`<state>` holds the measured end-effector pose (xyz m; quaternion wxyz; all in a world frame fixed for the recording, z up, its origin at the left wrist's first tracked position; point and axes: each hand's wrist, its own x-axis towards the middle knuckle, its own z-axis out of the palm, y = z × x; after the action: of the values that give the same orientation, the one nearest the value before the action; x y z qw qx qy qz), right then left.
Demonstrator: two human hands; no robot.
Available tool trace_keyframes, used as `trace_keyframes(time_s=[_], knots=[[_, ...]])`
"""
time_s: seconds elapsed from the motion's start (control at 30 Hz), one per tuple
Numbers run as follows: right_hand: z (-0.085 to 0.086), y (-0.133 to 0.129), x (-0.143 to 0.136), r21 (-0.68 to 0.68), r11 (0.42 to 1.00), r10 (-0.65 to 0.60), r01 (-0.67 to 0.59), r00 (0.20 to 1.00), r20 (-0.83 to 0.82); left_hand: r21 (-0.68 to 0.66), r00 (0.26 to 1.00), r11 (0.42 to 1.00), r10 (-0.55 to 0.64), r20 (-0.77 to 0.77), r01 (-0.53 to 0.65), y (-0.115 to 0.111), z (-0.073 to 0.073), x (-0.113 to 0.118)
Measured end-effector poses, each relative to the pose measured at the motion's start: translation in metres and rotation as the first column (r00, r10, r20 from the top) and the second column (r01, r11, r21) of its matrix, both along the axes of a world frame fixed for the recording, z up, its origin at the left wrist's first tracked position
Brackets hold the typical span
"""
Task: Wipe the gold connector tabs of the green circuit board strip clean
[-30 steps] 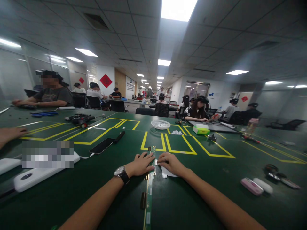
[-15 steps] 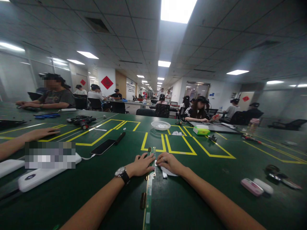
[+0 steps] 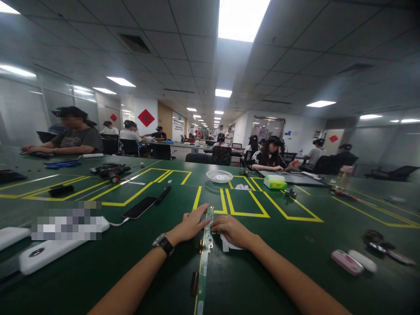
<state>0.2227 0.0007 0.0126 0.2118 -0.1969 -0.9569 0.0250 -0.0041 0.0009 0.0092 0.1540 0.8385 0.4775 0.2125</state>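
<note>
A long, narrow green circuit board strip (image 3: 202, 273) lies on the green table, pointing away from me, with brown flex tabs (image 3: 194, 283) along its left side. My left hand (image 3: 188, 226), a watch on its wrist, rests at the board's far part. Its thumb and forefinger press against the left edge. From the other side my right hand (image 3: 231, 228) touches the board with closed, curled fingers; whatever is between the fingertips is too small to make out. Partly under my right hand lies a white piece of paper or tissue (image 3: 229, 246).
Left are a phone (image 3: 141, 207), a white power bank (image 3: 65, 245) and a black object (image 3: 61, 190). A white plastic basket (image 3: 219, 171) and a green tissue pack (image 3: 274, 181) stand ahead. On the right lies a pink case (image 3: 347, 261). Across the table sit co-workers (image 3: 77, 135).
My left fingers have drawn back from across the board to its left edge. Another person's hand at the left has gone from view, and a black object shows there.
</note>
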Motion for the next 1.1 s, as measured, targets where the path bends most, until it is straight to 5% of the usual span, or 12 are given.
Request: trace_keyframes(time_s=[0.1, 0.2, 0.33, 0.4, 0.47, 0.87, 1.1], knots=[[0.001, 0.002, 0.008, 0.027, 0.995, -0.101, 0.099, 0.991, 0.085, 0.090, 0.997, 0.993, 0.081, 0.007, -0.081, 0.000, 0.000, 0.001], [-0.003, 0.013, 0.031, 0.076, 0.934, -0.356, 0.350, 0.928, 0.110, 0.182, 0.995, 0.980, 0.091, -0.032, -0.084, 0.000, -0.003, 0.002], [-0.011, 0.031, 0.070, 0.101, 0.655, -0.755, 0.749, 0.646, 0.111, 0.247, 0.993, 0.967, 0.085, -0.079, -0.063, -0.003, -0.004, 0.004], [-0.015, 0.037, 0.085, 0.100, 0.529, -0.848, 0.843, 0.520, 0.102, 0.258, 0.990, 0.964, 0.092, -0.104, -0.062, -0.006, -0.002, 0.005], [-0.018, 0.040, 0.094, 0.095, 0.473, -0.880, 0.876, 0.466, 0.091, 0.262, 0.987, 0.963, 0.093, -0.130, -0.056, -0.008, 0.000, 0.006], [-0.022, 0.039, 0.095, 0.088, 0.453, -0.888, 0.887, 0.440, 0.131, 0.278, 0.980, 0.961, 0.065, -0.186, -0.011, -0.010, -0.007, 0.007], [-0.023, 0.040, 0.100, 0.071, 0.505, -0.854, 0.860, 0.486, 0.186, 0.233, 0.979, 0.972, 0.008, -0.203, 0.041, -0.013, -0.002, 0.009]])
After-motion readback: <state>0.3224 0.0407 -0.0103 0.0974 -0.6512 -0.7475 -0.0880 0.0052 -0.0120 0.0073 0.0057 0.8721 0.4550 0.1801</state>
